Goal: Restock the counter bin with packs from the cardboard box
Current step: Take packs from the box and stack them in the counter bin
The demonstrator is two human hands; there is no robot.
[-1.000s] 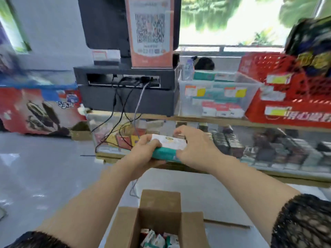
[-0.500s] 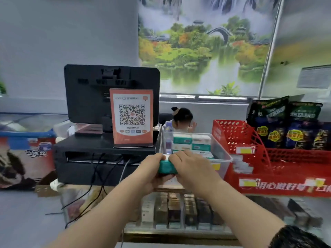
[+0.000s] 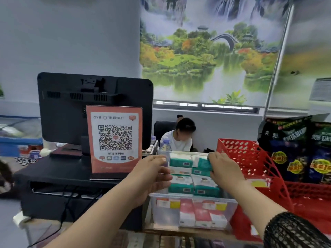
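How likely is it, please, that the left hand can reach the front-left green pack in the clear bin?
Probably yes. The left hand is open beside that front-left green pack, the clear bin has no lid, and the right hand grips the back-right pack.

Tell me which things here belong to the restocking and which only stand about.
Belong to the job: clear bin; teal pack held in the right hand; left hand at the bin's left side; stacked packs inside.
Only standing about: QR sign; monitor; red basket; snack bags.
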